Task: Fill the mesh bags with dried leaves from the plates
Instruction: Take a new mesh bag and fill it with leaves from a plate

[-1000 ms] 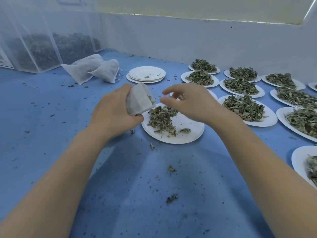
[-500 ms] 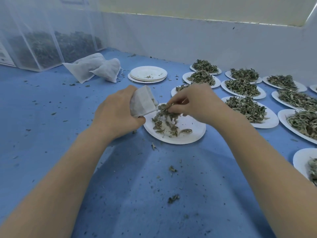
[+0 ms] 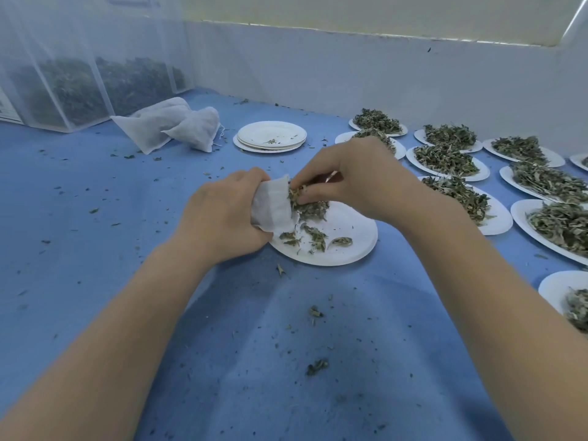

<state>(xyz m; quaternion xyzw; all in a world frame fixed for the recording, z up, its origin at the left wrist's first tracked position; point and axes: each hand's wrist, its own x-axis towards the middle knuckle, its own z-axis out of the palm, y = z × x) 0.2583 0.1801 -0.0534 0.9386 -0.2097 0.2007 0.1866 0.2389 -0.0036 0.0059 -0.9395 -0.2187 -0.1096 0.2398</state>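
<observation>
Table: a wide blue cloth-covered table (image 3: 95, 249) is carrying the whole job, and loose leaf crumbs are lying scattered over it.
Bulk stock: tall clear netted bins of dark dried leaves (image 3: 79, 87) are standing at the far left corner, well apart from the hands.
Work left: about ten white paper plates heaped with grey-green dried leaves (image 3: 445, 159) are waiting in rows on the right, none looking touched; judging by these, most of the task is lying ahead.
Work done: two white mesh bags, plump and closed (image 3: 171, 125), are lying near the bins, and a short stack of emptied white paper plates (image 3: 272, 136) is sitting just beside them, with a few crumbs on top; these look like the finished share.
Plate in hand: the nearest white paper plate (image 3: 346, 237) is showing mostly bare paper, with only a thin scatter of leaves near its left rim, so this portion is looking close to finished.
Left hand: the left hand (image 3: 222, 218) is gripping a small white mesh bag (image 3: 273, 206), fingers curled round its body, holding its mouth toward the right over the plate's left edge.
Right hand: the right hand (image 3: 353, 183) is pinching a clump of dried leaves (image 3: 302, 198) between thumb and fingertips, right at the bag's mouth.
Bag fill: how full it is, I cannot tell.
</observation>
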